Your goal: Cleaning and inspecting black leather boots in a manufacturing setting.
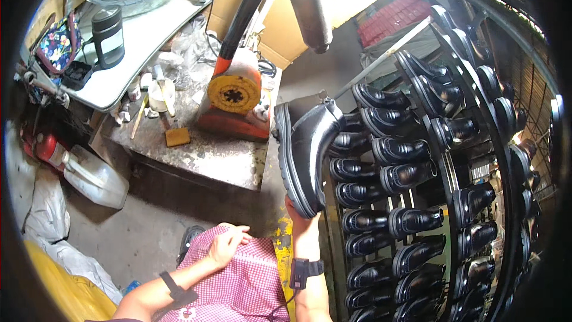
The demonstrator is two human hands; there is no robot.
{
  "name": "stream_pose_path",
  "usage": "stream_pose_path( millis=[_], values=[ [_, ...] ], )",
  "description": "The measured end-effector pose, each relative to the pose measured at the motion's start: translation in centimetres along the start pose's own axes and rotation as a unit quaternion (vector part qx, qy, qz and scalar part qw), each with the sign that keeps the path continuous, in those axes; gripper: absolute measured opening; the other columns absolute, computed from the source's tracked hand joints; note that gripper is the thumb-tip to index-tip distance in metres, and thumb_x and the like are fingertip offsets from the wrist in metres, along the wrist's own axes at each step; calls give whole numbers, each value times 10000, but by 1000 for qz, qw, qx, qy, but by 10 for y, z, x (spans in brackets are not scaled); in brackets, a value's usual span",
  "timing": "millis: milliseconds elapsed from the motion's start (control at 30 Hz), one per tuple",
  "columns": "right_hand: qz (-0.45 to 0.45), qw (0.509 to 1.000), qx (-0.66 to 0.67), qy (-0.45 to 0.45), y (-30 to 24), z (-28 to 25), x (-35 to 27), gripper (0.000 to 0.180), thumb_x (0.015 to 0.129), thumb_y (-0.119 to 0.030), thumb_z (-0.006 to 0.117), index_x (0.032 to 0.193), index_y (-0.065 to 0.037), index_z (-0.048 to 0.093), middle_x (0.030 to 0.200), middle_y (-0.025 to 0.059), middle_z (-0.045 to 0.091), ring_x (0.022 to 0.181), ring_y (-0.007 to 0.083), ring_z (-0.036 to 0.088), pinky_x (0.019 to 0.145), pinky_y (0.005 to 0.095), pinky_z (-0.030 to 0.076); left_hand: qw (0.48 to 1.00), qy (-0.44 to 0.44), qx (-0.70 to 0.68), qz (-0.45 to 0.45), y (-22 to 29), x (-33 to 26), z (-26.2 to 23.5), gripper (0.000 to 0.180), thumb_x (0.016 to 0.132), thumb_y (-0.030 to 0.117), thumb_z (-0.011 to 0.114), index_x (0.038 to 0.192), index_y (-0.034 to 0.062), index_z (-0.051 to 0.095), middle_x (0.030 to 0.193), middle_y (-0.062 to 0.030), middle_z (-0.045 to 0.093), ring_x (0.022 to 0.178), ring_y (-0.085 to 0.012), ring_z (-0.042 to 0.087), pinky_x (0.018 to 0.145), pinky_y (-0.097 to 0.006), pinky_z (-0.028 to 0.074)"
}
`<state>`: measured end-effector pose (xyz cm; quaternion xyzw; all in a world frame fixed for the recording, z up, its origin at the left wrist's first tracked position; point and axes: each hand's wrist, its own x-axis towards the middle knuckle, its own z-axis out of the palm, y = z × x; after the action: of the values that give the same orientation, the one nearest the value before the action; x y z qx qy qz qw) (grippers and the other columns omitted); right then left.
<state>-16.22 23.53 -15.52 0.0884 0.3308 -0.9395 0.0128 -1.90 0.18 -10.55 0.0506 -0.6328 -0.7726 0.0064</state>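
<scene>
Boot (307,152) held up, R hand (298,214) | L hand (226,244) on lap

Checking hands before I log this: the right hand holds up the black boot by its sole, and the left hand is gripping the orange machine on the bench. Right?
Not quite. The right hand does hold the black boot up by its sole, but the left hand is not on the orange machine; it rests on the checked cloth over the lap, as the head view shows.
</scene>
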Motion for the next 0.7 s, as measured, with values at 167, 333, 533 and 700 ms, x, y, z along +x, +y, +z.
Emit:
stream_pose_path(
  millis=[167,333,533,700],
  values=[
    [24,999,37,-32,12,11,33,574,741,-131,665,1243,-75,393,1153,152,525,1031,245,483,852,324,388,983,14,150,102,-1,-2,-5,218,857,97,479,1002,-23,588,808,-122,659,751,-208,649,685,-291,512],
    [51,994,67,-62,17,44,55,504,754,-162,632,1201,-79,415,1106,142,530,954,227,465,798,314,372,980,26,148,128,-5,-1,-8,189,836,76,502,970,-19,596,783,-108,659,719,-205,647,657,-290,512],
    [90,987,98,-94,21,84,76,427,770,-200,592,1151,-84,440,1051,130,536,862,205,444,734,302,353,980,31,148,127,-5,1,-10,181,832,73,504,962,-8,602,763,-98,657,706,-198,646,647,-289,513],
    [123,977,122,-120,22,121,86,370,783,-232,559,1109,-88,462,1004,121,540,785,187,426,679,292,338,977,32,164,128,-5,1,-12,175,828,82,511,949,0,608,756,-90,657,700,-199,646,636,-283,514]
  ],
)
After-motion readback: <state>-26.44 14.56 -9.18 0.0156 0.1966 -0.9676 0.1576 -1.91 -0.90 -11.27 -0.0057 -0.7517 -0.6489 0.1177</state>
